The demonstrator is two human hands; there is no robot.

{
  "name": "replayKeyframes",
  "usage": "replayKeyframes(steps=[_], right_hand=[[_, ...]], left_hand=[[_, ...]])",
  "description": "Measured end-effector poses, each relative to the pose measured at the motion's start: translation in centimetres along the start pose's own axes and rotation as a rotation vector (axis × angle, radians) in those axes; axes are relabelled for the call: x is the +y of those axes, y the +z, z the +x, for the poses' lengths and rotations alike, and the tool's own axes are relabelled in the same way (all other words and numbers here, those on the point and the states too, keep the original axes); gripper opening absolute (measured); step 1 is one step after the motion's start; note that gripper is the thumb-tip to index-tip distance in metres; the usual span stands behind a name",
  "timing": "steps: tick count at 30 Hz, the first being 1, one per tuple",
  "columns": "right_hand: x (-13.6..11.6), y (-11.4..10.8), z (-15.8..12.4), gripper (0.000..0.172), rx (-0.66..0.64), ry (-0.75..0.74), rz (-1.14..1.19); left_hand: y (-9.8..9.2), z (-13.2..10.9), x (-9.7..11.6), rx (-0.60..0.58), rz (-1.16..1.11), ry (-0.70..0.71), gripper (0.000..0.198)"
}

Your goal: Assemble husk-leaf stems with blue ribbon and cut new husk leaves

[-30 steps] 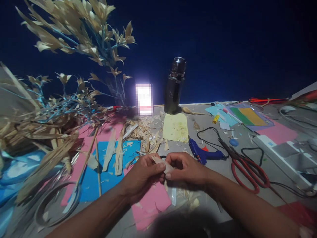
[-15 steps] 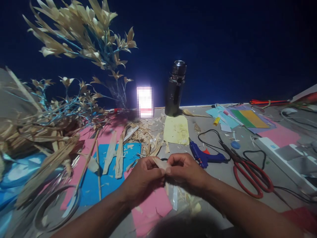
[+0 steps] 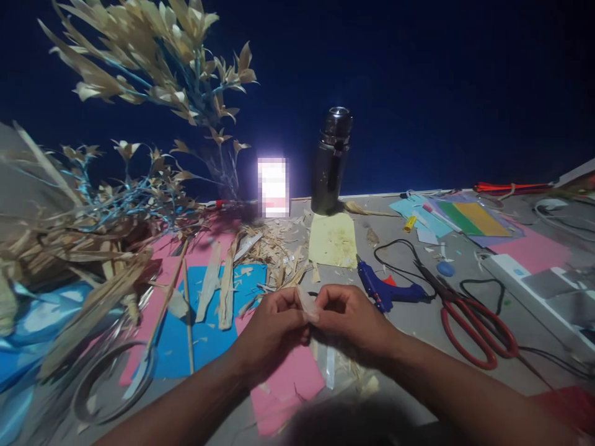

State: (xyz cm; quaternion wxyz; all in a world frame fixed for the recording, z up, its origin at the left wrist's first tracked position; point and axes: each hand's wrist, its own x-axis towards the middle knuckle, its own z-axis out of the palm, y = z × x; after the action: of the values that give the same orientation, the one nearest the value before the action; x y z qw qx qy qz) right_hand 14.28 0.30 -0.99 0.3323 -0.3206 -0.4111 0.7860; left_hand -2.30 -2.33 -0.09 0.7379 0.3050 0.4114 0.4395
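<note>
Between my two hands is a small, pale piece of dried husk (image 3: 307,303), pointed at its upper end. My left hand (image 3: 274,322) pinches it from the left, thumb on top. From the right, my right hand (image 3: 346,316) grips its lower end between thumb and bent forefinger. Both sets of fingertips meet at the husk's base, and the other fingers are partly hidden underneath. A blue glue gun (image 3: 390,286) lies just beyond my right hand. Under and left of my hands are a pink sheet (image 3: 288,387) and a blue sheet (image 3: 171,353) with husk strips (image 3: 226,294).
Red-handled scissors (image 3: 478,322) lie at the right by a white power strip (image 3: 525,285). A dark flask (image 3: 331,164) stands at the back behind a yellow sheet (image 3: 332,241). Husk flowers on blue stems (image 3: 186,80) rise at the left; a tape roll (image 3: 83,396) lies front left.
The husk piece has turned more upright between my fingertips. Both hands keep their hold in nearly the same place, and the view has shifted slightly.
</note>
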Motion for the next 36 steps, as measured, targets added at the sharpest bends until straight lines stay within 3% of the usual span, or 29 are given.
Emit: replayKeyframes(steps=[5, 10, 16, 20, 27, 32, 36], right_hand=[[0.1, -0.3, 0.0, 0.033, 0.042, 0.035, -0.018], [-0.4, -0.1, 0.0, 0.03, 0.107, -0.031, -0.007], [0.0, -0.1, 0.1, 0.031, 0.132, -0.041, -0.048], [0.4, 0.0, 0.1, 0.036, 0.144, -0.014, -0.026], [-0.4, -0.4, 0.2, 0.039, 0.204, -0.074, -0.013], [0.0, 0.0, 0.1, 0.042, 0.093, -0.019, -0.028], [0.4, 0.1, 0.1, 0.044, 0.121, -0.009, -0.037]], left_hand=[[0.1, 0.0, 0.1, 0.002, 0.03, -0.008, 0.009], [-0.2, -0.1, 0.2, 0.015, 0.051, -0.011, 0.005], [-0.1, 0.0, -0.9, -0.024, -0.001, -0.002, 0.016], [-0.1, 0.1, -1.4, 0.027, 0.014, 0.013, 0.008], [-0.6, 0.0, -0.5, 0.027, 0.029, 0.003, 0.004], [-0.1, -0.1, -0.1, 0.039, 0.067, -0.02, 0.004], [-0.1, -0.1, -0.1, 0.022, 0.079, 0.007, 0.002]])
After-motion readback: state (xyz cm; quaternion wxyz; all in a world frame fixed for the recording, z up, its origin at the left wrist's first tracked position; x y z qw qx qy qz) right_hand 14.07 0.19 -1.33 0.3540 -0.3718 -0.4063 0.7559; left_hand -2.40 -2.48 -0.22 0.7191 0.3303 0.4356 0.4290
